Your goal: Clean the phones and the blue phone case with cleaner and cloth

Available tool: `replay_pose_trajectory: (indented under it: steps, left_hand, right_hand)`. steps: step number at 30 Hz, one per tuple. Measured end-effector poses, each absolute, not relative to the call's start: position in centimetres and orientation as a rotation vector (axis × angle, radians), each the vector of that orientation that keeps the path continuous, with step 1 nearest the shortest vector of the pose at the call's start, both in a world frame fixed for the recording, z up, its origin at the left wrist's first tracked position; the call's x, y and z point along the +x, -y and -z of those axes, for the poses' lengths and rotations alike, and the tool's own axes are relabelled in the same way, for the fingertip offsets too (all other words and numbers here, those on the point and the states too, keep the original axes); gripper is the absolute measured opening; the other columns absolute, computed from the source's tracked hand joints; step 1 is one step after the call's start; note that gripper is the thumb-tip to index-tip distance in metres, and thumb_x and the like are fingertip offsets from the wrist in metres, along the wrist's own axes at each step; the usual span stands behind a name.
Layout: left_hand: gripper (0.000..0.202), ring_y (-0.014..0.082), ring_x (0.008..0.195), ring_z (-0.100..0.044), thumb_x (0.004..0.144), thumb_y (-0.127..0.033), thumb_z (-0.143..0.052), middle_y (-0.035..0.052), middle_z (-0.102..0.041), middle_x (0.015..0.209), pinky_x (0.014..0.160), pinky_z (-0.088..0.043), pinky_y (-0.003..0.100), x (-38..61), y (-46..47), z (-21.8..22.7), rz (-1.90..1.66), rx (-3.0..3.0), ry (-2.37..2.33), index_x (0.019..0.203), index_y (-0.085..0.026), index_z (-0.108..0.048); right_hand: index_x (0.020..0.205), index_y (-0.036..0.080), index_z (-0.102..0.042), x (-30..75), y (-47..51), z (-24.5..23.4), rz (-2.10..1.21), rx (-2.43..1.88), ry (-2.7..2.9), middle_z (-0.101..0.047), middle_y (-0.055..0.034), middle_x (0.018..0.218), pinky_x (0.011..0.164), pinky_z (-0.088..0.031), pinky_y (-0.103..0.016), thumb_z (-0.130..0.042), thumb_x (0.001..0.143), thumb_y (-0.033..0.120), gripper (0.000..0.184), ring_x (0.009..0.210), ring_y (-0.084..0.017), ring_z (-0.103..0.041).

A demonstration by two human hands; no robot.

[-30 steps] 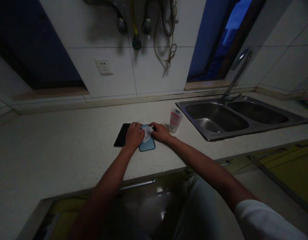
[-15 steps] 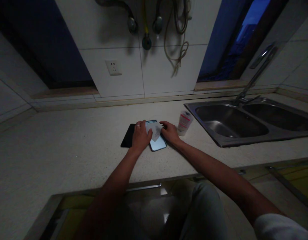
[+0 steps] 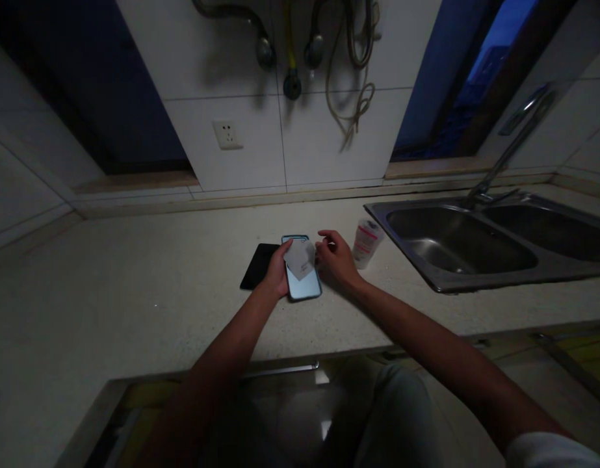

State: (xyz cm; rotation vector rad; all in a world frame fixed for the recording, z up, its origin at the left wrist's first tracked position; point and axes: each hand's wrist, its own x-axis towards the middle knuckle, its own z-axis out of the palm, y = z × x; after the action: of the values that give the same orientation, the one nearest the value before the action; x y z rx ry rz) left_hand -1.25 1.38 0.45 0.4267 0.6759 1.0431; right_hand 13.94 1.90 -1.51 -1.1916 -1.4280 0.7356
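A light blue phone (image 3: 304,288) with a dark rim lies on the counter, or just above it; I cannot tell which. My left hand (image 3: 278,273) grips it along its left side, the thumb on top. Across the phone's upper part is a pale, roughly heart-shaped piece (image 3: 300,259) with faint small print. Beside its right edge my right hand (image 3: 337,260) is closed, fingers curled together and the index finger raised. Whatever those fingertips hold is too small to make out. Partly behind my left hand rests a flat black device (image 3: 259,266), like a phone or small tablet.
A clear plastic cup (image 3: 366,243) with red bands stands right of my right hand. Farther right is a steel double sink (image 3: 441,286) with a tall faucet (image 3: 507,149). The pale counter (image 3: 182,292) runs to a front edge above drawers. Hoses and a socket (image 3: 227,135) are on the wall.
My left hand has gone from lying over the phone's left side to gripping its edge. The phone has turned slightly more upright. My right index finger has lifted, and the view has shifted slightly.
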Motion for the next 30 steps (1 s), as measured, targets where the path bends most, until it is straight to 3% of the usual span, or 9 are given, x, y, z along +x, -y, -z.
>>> replay_pose_trajectory:
  steps: [4, 8, 12, 19, 30]
  left_hand:
    - [0.042, 0.0264, 0.082, -0.072, 0.093, -0.043, -0.049, 0.0138, -0.074, 0.091, 0.081, -0.057, 0.043, -1.1, -1.6, 0.0, -1.029, 0.421, -0.662, 0.112, -0.011, -0.067]
    - [0.048, 0.0260, 0.079, -0.072, 0.095, -0.050, -0.046, 0.0133, -0.073, 0.086, 0.078, -0.057, 0.040, -0.7, -1.4, 0.0, -1.019, 0.404, -0.635, 0.108, -0.010, -0.069]
    - [0.063, 0.0259, 0.078, -0.071, 0.097, -0.061, -0.035, 0.0133, -0.072, 0.082, 0.075, -0.057, 0.038, -0.6, -0.8, -0.3, -1.006, 0.419, -0.595, 0.108, -0.011, -0.070]
    - [0.074, 0.0259, 0.077, -0.071, 0.093, -0.071, -0.028, 0.0143, -0.072, 0.082, 0.075, -0.056, 0.037, -0.3, -0.6, -0.1, -0.951, 0.421, -0.612, 0.109, -0.013, -0.070]
    - [0.073, 0.0256, 0.077, -0.071, 0.091, -0.073, -0.030, 0.0134, -0.073, 0.084, 0.074, -0.055, 0.035, 0.8, 0.1, 0.0, -0.831, 0.428, -0.571, 0.111, -0.015, -0.070]
  right_hand:
    - [0.110, 0.017, -0.060, 14.5, -1.1, 0.4, -0.481, -1.118, 1.530, -0.061, -0.0046, 0.085, 0.068, -0.045, -0.030, -0.045, 0.093, 0.038, 0.031, 0.074, -0.017, -0.055]
    - [0.103, 0.017, -0.067, 13.9, -0.3, 0.1, -0.227, -0.955, 2.035, -0.067, -0.0099, 0.098, 0.086, -0.043, -0.037, -0.052, 0.094, 0.036, 0.027, 0.094, -0.023, -0.057]
    - [0.117, 0.017, -0.068, 13.2, 0.1, 0.3, -0.043, -1.035, 2.259, -0.065, -0.0140, 0.116, 0.090, -0.040, -0.043, -0.058, 0.094, 0.036, 0.032, 0.106, -0.028, -0.054]
    - [0.128, 0.016, -0.063, 13.4, -0.4, 0.5, 0.023, -1.109, 2.202, -0.060, -0.0170, 0.126, 0.096, -0.041, -0.045, -0.051, 0.097, 0.026, 0.035, 0.112, -0.029, -0.051]
    - [0.113, 0.019, -0.071, 13.5, -0.7, 0.2, 0.026, -1.216, 2.079, -0.060, -0.0112, 0.095, 0.076, -0.042, -0.033, -0.045, 0.100, 0.026, 0.030, 0.090, -0.024, -0.052]
